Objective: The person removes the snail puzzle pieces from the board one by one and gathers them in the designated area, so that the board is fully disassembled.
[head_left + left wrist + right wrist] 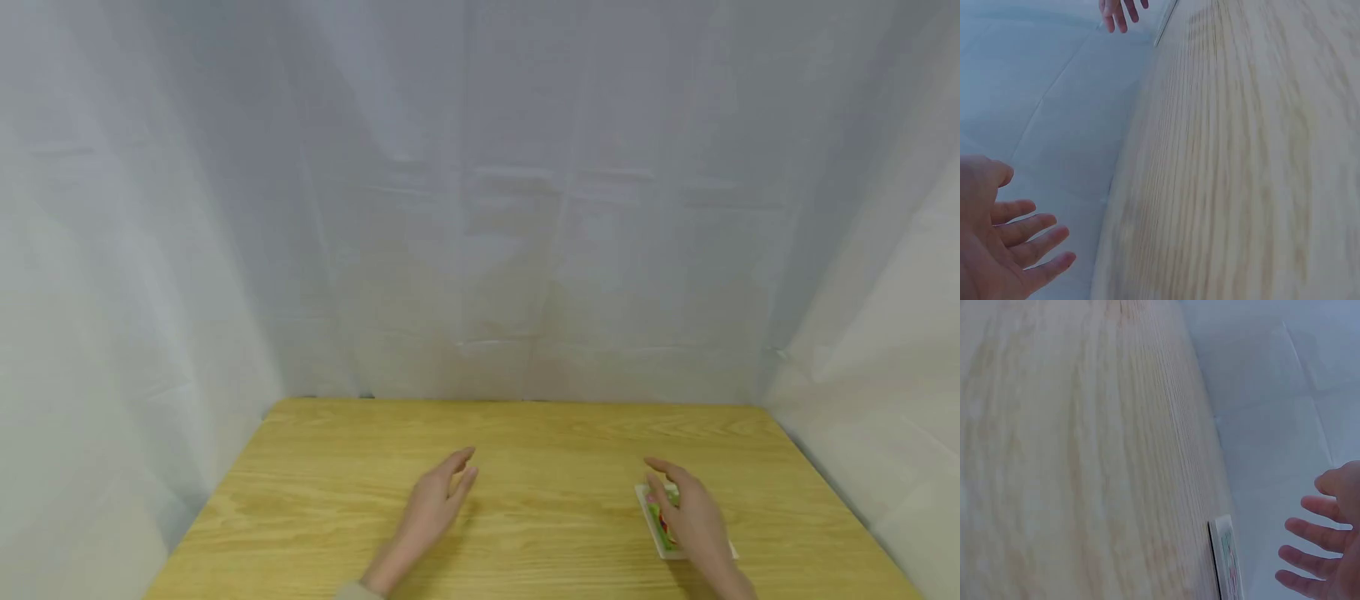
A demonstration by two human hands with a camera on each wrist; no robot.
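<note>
Both hands are hovering over the table (525, 467), fingers loose and spread, gripping nothing. The right hand (693, 517) is floating right above a small colourful card (660, 525), which is lying flat at about 4 o'clock on the tabletop. The left hand (435, 508) is sitting around 6 o'clock, well apart from the card.

Bare hands; beige cuff at left wrist.
</note>
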